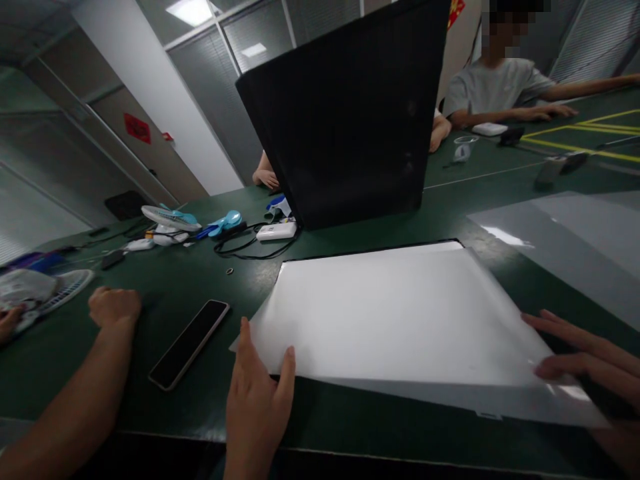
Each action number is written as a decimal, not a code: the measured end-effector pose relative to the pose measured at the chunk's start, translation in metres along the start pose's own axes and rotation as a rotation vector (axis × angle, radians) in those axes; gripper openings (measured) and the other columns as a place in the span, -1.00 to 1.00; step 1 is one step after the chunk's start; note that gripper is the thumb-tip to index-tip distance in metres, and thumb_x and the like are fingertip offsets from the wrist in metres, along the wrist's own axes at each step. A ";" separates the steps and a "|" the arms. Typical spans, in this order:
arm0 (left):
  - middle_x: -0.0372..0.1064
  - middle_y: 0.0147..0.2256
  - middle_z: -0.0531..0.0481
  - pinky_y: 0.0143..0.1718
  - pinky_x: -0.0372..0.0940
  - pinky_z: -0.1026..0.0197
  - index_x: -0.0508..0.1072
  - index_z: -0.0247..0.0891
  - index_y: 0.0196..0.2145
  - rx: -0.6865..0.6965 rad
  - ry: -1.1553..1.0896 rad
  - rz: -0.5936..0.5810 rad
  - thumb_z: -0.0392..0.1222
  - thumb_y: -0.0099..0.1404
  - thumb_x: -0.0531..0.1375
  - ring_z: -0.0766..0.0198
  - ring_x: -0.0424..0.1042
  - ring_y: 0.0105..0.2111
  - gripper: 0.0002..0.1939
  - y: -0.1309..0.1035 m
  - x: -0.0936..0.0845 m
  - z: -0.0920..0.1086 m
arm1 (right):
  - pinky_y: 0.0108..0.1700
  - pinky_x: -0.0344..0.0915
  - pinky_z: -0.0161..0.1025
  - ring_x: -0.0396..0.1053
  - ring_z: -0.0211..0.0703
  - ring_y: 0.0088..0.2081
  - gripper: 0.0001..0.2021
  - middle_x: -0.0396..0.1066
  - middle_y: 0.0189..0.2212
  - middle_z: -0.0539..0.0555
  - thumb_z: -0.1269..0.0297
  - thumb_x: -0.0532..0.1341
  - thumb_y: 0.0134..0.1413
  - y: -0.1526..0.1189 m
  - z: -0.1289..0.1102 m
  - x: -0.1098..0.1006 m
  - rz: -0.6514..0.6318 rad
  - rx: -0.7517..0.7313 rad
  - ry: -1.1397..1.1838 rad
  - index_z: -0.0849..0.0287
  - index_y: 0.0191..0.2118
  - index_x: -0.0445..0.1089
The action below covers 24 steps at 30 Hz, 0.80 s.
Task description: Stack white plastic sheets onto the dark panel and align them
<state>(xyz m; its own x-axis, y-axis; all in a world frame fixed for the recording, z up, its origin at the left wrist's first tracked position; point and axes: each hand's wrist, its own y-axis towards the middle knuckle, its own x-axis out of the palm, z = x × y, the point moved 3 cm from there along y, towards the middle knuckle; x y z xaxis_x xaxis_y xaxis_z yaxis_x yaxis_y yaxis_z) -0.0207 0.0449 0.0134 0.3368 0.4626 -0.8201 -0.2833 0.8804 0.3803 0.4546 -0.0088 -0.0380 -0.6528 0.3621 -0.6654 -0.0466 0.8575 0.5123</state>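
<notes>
A white rectangular panel (370, 307) with a thin dark border lies on the green table. Over it is a translucent plastic sheet (430, 395), its front strip hanging past the panel's near edge. My left hand (260, 393) is at the sheet's near left corner, thumb and fingers apart, fingertips against the sheet. At the right edge, my right hand (595, 360) has its fingers over the sheet, with skin also visible beneath the corner, so the sheet lies between. Part of this hand is beyond the frame.
A large black panel (350, 120) stands upright behind. Left lie a phone (190, 343), a white adapter (277, 231) with cable and a small ring (229, 271). Another person's fist (115, 307) rests beside the phone. More clear sheets (560, 233) lie right; a person (500, 93) sits opposite.
</notes>
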 end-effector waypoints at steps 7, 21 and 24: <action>0.26 0.37 -0.36 0.30 0.31 -0.33 0.15 -0.38 0.45 -0.190 -0.032 0.037 0.22 0.39 0.07 -0.29 0.34 0.32 -0.15 0.004 -0.012 0.001 | -0.13 0.53 0.26 0.33 0.38 0.13 -0.55 0.20 0.27 -0.15 -0.16 0.05 0.13 -0.015 0.029 0.014 -0.068 0.002 -0.118 -0.17 0.07 0.32; 0.48 0.21 -0.22 0.25 0.38 -0.28 0.59 -0.21 0.06 -0.057 0.062 0.040 0.06 0.31 0.13 -0.21 0.51 0.16 -0.51 0.009 -0.008 -0.011 | 0.31 0.23 0.36 0.13 0.40 0.29 -0.54 0.23 0.23 -0.23 -0.29 0.02 0.40 -0.001 -0.025 0.012 0.010 0.080 -0.022 -0.30 0.20 0.40; 0.46 0.24 -0.25 0.25 0.36 -0.31 0.60 -0.24 0.08 0.011 0.195 0.002 0.07 0.35 0.10 -0.25 0.48 0.19 -0.48 0.011 -0.004 -0.007 | 0.32 0.05 0.48 0.20 0.30 0.25 -0.65 0.22 0.24 -0.21 -0.16 -0.05 0.50 0.000 -0.018 -0.002 0.047 0.175 -0.012 -0.34 0.12 0.40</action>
<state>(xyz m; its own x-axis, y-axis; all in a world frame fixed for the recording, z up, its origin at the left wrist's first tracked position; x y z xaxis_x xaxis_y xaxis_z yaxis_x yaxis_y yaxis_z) -0.0317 0.0522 0.0175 0.1553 0.4364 -0.8863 -0.2738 0.8810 0.3858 0.4423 -0.0161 -0.0275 -0.6418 0.4064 -0.6503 0.1167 0.8899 0.4410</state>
